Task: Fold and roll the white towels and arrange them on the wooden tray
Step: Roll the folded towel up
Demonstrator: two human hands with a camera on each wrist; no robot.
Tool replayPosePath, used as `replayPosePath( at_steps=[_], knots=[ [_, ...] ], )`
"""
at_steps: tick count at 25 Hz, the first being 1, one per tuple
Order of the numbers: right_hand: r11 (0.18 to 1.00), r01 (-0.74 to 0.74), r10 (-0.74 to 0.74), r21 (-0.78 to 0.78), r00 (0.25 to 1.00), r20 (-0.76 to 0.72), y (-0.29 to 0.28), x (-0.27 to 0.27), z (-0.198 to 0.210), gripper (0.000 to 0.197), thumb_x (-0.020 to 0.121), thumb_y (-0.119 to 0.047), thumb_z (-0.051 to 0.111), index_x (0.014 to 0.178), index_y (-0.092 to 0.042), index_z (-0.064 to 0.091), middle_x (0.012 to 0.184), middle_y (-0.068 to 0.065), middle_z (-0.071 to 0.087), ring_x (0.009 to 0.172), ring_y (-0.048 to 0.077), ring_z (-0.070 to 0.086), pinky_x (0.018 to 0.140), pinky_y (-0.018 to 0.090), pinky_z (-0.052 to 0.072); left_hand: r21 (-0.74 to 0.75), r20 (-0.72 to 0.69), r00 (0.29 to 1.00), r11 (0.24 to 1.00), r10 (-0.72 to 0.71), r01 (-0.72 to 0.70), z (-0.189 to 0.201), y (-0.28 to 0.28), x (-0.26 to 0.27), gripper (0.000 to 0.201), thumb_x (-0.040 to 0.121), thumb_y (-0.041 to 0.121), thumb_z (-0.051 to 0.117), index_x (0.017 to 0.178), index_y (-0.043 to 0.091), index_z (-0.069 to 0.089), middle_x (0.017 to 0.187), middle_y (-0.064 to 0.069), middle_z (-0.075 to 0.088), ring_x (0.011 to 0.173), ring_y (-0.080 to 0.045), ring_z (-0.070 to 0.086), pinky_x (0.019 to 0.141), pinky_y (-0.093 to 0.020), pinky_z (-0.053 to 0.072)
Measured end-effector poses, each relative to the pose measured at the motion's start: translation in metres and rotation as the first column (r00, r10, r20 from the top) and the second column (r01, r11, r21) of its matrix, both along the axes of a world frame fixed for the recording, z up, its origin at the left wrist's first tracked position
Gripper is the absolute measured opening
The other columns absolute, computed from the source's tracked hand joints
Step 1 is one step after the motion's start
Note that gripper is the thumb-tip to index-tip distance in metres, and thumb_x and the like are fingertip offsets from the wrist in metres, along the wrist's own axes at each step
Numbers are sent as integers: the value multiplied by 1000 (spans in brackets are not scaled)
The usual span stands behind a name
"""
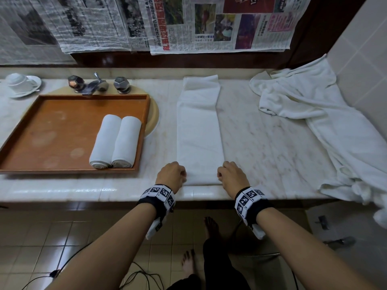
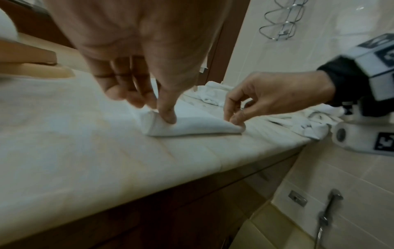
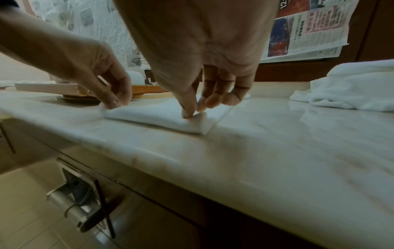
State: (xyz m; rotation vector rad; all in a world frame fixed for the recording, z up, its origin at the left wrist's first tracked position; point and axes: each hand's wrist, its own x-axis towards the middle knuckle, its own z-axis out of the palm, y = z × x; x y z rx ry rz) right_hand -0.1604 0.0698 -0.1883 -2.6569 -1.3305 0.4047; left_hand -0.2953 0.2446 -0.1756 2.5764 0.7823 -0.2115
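A white towel (image 1: 199, 130), folded into a long narrow strip, lies on the marble counter and runs from the back wall toward the front edge. My left hand (image 1: 173, 174) pinches its near left corner (image 2: 153, 123) between thumb and fingers. My right hand (image 1: 230, 174) pinches the near right corner (image 3: 196, 119) the same way. The near end (image 2: 192, 124) is lifted and curled slightly off the counter. At the left a wooden tray (image 1: 52, 130) holds two rolled white towels (image 1: 117, 141) side by side near its right wall.
A heap of loose white towels (image 1: 314, 114) covers the counter's right end and hangs over the front edge. A faucet with two knobs (image 1: 96, 84) stands behind the tray, and a cup on a saucer (image 1: 21, 83) sits far left. Newspaper sheets (image 1: 209, 24) cover the back wall.
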Motion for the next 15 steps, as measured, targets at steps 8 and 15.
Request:
replayPosePath(
  at_steps=[8, 15],
  knots=[
    [984, -76, 73, 159, 997, 25, -8, -28, -6, 27, 58, -12, 83, 72, -12, 59, 74, 1, 56, 68, 20, 58, 47, 26, 46, 132, 45, 977, 971, -206, 199, -15, -18, -12, 20, 92, 16, 53, 104, 6, 66, 105, -6, 59, 101, -24, 53, 80, -30, 46],
    [980, -154, 144, 124, 986, 88, -4, -11, -8, 31, 48, 2, 84, 69, -11, 65, 66, 1, 59, 61, 22, 60, 49, 29, 46, 237, -41, 948, 919, -314, 315, -12, -10, -3, 23, 91, 18, 50, 107, 7, 63, 108, -9, 61, 102, -27, 53, 87, -34, 42]
  ],
)
